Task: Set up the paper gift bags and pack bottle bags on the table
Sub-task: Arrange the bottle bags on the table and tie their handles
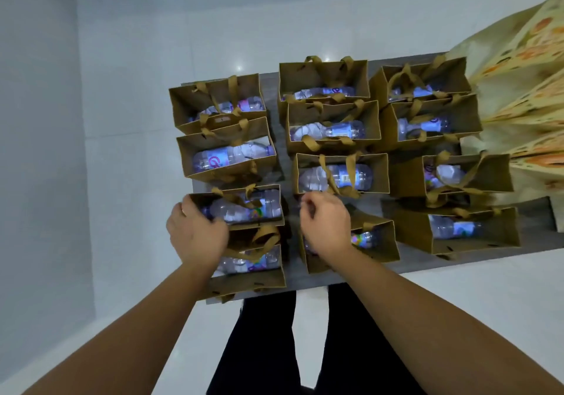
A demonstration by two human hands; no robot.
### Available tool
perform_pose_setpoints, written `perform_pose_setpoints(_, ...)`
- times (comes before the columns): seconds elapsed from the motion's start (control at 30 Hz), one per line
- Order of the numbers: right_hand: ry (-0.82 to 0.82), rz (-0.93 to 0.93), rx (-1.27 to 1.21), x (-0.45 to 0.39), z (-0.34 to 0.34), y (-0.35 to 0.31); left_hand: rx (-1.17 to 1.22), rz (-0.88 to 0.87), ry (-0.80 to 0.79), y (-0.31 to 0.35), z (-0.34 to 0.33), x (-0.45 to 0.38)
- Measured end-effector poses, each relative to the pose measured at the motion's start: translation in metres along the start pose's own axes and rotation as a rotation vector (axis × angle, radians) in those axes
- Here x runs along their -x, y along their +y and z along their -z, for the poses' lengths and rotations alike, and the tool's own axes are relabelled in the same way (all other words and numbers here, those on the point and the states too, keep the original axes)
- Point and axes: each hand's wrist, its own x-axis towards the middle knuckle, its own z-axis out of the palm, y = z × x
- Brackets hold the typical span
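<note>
Forearms, two, bare, reaching from the near edge out over a grey table (378,205); dark trouser legs (268,342) below, standing on a white tiled floor (137,59)

Left hand (195,233): at the left end of the third bag in the left column (238,205), fingers curled over that bag's left rim and gripping it

Right hand (325,220): above the nearest bag of the middle column (378,242), fingers loosely curled with thumb and forefinger drawn close; whether they pinch a handle cannot be told

Brown paper bags, twelve, open tops up, in three columns of four running near to far. Flat brown handles flop over the openings

Left column: far bag (213,101), second bag (225,156), third bag as above, nearest bag (250,278) at the table's near edge

Bottles, clear plastic, one lying flat in each bag, long axis running left to right across the table. In the second bag of the left column the bottle (232,155) has its cap to the right. In the third bag the bottle (244,208) lies the same way along the bag; its cap end is hidden

Middle column: third bag (375,162) just beyond the right hand, bottle (335,176) crossed by a handle

Right column: nearest bag (476,236), set slightly apart from the others

Large patterned cream bags (518,89), at the far right edge
</note>
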Motion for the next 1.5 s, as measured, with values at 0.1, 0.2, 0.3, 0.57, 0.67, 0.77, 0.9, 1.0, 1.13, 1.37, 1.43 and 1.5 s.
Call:
perform_pose_setpoints(0.1, 0.125, -0.035, 0.065, 0.002, 0.033, 0.043, -0.031, -0.213, 0.016, 0.025, -0.01, 0.019)
perform_pose_setpoints(0.2, 0.186, -0.105, 0.135, 0.006, 0.056, 0.083, -0.088, -0.501, -0.106, 0.061, -0.03, 0.037)
perform_pose_setpoints(0.3, 0.219, -0.201, -0.015, -0.006, 0.069, 0.104, -0.169, -0.754, -0.198, 0.103, -0.055, 0.049)
perform_pose_setpoints(0.57, -0.129, -0.391, -0.081, -0.071, 0.091, 0.124, -0.512, -0.519, -0.385, 0.141, -0.105, 0.033)
perform_pose_setpoints(0.67, -0.195, -0.322, 0.029, -0.072, 0.094, 0.128, -0.619, -0.497, -0.425, 0.136, -0.105, 0.039)
perform_pose_setpoints(0.77, -0.234, -0.305, 0.025, -0.073, 0.098, 0.133, -0.632, -0.454, -0.457, 0.137, -0.103, 0.047)
perform_pose_setpoints(0.9, -0.23, -0.173, -0.018, -0.079, 0.115, 0.133, -0.665, -0.397, -0.469, 0.143, -0.102, 0.053)
perform_pose_setpoints(1.0, -0.007, -0.032, -0.104, -0.103, 0.149, 0.135, -0.599, -0.42, -0.323, 0.153, -0.096, 0.054)
perform_pose_setpoints(1.13, 0.312, -0.059, 0.041, -0.183, 0.21, 0.164, -0.498, -0.511, -0.152, 0.186, -0.086, 0.045)
perform_pose_setpoints(1.37, 0.121, 0.045, 0.489, -0.267, 0.263, 0.189, -0.309, -0.584, -0.101, 0.255, -0.101, 0.031)
perform_pose_setpoints(1.43, 0.126, 0.008, 0.444, -0.279, 0.268, 0.193, -0.258, -0.615, -0.101, 0.269, -0.107, 0.03)
perform_pose_setpoints(1.5, 0.086, 0.072, 0.479, -0.287, 0.265, 0.198, -0.226, -0.647, -0.099, 0.281, -0.115, 0.031)
